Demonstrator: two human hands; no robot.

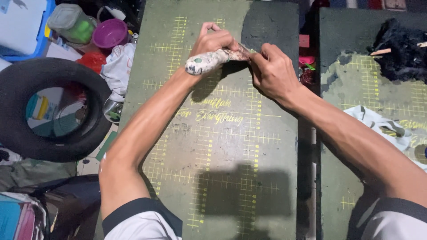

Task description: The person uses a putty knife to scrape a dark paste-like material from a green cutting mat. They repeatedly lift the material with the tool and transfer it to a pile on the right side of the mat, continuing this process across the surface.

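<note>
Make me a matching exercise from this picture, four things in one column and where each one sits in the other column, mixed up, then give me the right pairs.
Things:
1. paint-stained tool handle
2. black tyre
3. purple bowl
4. black fluffy bundle

Places:
A. top left, beside a clear jar with a green thing inside
B. gripped in the left hand, with the right hand at its far end
C. far right, on the second green cutting mat
D. on the floor, left of the near green cutting mat

Pairs: 1-B, 2-D, 3-A, 4-C
</note>
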